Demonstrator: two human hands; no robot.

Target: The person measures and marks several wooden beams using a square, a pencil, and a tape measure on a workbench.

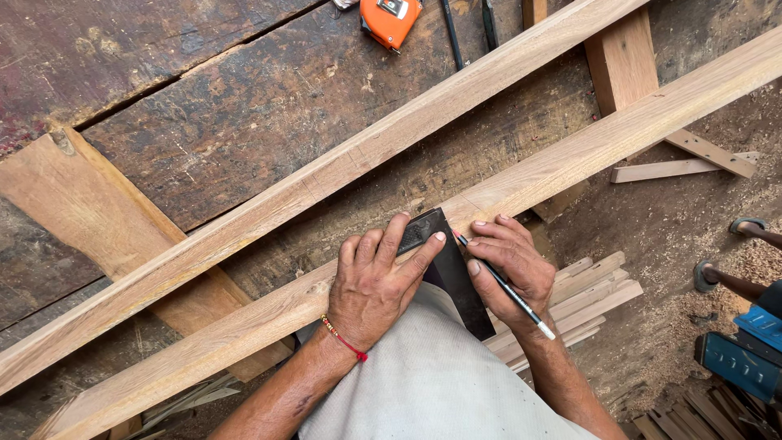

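Observation:
A long pale wooden batten (603, 143) runs diagonally across a dark workbench (244, 106). My left hand (376, 281) presses a dark try square (452, 273) flat against this batten's near edge; a red bead bracelet circles that wrist. My right hand (511, 261) grips a black pencil (503, 285) with a white end, its tip touching the batten beside the square's blade. A second, parallel batten (326, 175) lies just beyond the first.
An orange tape measure (389, 19) sits at the bench's far edge beside dark slim tools (452, 33). Thin wood strips (586, 297) are stacked below the bench on a sawdust-covered floor. A blue object (745, 358) stands at the right edge.

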